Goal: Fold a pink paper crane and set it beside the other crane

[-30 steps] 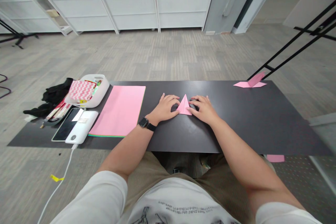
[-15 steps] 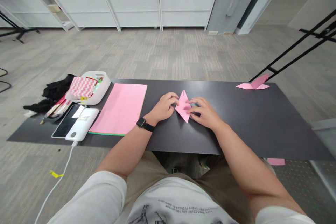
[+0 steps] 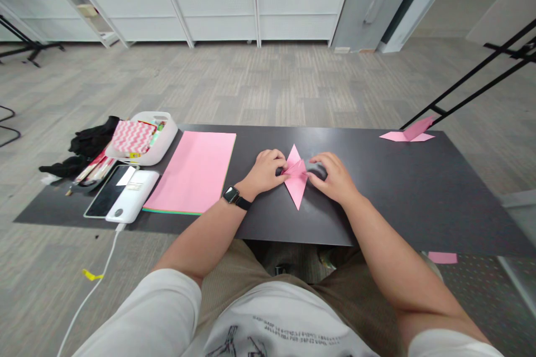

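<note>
A small folded pink paper (image 3: 296,181) lies on the black table (image 3: 397,195) in front of me, shaped like a diamond with points toward and away from me. My left hand (image 3: 266,170) pinches its left side with curled fingers. My right hand (image 3: 333,175) grips its right side the same way. A black watch sits on my left wrist.
A stack of pink sheets (image 3: 193,173) lies left of my hands. Further left are a white power bank (image 3: 132,195), a phone (image 3: 106,199), a white tray (image 3: 144,139) with stationery, and black cloth. Another folded pink piece (image 3: 408,133) rests at the far right corner.
The folded paper was a flat triangle under my fingers; both hands have since pulled it open into a longer diamond, its lower point now reaching toward me.
</note>
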Tool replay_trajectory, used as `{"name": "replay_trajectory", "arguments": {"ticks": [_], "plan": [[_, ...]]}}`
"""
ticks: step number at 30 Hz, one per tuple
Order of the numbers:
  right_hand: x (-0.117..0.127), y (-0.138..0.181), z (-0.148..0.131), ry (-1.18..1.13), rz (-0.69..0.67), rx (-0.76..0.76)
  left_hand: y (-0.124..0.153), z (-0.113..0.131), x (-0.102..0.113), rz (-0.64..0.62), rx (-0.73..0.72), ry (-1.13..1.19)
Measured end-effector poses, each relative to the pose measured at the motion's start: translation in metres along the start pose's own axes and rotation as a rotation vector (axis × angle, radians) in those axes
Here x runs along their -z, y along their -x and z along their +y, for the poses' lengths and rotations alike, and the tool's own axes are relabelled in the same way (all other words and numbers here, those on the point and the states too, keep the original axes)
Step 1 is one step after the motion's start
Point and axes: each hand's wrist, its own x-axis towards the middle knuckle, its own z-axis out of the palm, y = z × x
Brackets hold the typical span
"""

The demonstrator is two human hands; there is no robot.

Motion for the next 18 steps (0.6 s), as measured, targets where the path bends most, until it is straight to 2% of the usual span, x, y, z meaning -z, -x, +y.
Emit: {"name": "replay_trajectory", "arguments": {"ticks": [4, 7, 13, 18], "plan": [[-0.008, 0.000, 0.008, 0.056, -0.103, -0.033, -0.002, 0.004, 0.000, -0.037, -0.025, -0.023], [-0.015, 0.000, 0.012, 0.063, -0.122, -0.037, -0.002, 0.003, 0.000, -0.081, -0.027, -0.045], [-0.019, -0.003, 0.023, -0.046, -0.018, -0.112, 0.001, -0.003, 0.006, -0.045, -0.022, 0.059], [-0.016, -0.003, 0.026, -0.044, 0.058, -0.109, 0.001, -0.005, 0.007, 0.000, -0.015, 0.076]]}}
